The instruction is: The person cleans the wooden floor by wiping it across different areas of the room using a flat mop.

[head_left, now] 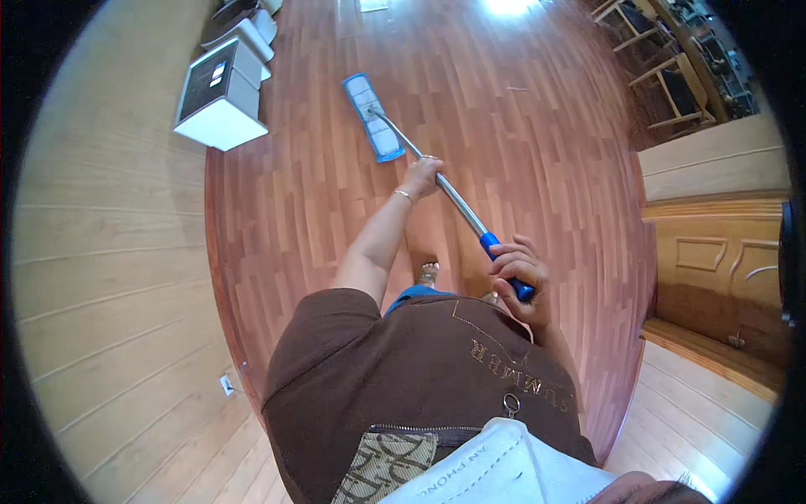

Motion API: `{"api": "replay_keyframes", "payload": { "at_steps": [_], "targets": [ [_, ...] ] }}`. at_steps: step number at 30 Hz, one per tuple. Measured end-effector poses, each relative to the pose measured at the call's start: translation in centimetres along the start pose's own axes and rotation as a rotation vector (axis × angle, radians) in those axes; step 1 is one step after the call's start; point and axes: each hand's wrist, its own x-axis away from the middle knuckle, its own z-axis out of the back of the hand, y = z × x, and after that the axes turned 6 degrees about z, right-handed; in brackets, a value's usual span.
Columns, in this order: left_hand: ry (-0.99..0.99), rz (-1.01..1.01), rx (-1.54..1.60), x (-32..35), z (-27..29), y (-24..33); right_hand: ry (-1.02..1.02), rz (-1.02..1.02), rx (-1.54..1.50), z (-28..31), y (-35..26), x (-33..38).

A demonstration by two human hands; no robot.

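Two hands grip one flat mop point(375, 117): left hand point(422, 175) closed around its smooth metal pole, right hand point(520, 275) wrapped on the blue grip, rectangular pad flat on glossy wooden floor point(537, 143) near one white box point(222, 94).

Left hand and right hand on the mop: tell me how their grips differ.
The left hand grips the bare metal pole partway down, nearer the mop head; the right hand wraps the blue grip at the top end, close to the body. The left arm is stretched out; the right is bent in. The left wrist wears a thin bracelet; none shows on the right. Both are closed around the same mop.
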Motion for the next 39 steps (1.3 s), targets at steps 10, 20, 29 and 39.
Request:
{"api": "replay_keyframes", "payload": {
  "at_steps": [10,20,29,39],
  "targets": [
    [0.354,0.133,0.081,15.0,6.4,-1.5,-0.277,0.122,-0.144,-3.9,-3.5,-0.6],
    [0.192,0.118,0.053,24.3,1.5,5.5,-0.059,-0.032,-0.165,-2.1,-11.2,11.2],
    [-0.112,-0.209,0.265,30.0,-3.3,18.9,0.195,-0.068,0.156,-3.3,-24.5,26.2],
    [-0.393,-0.675,0.308,36.6,-6.3,29.6,0.157,0.093,0.613,-7.1,-35.6,33.8]
  ]
}}
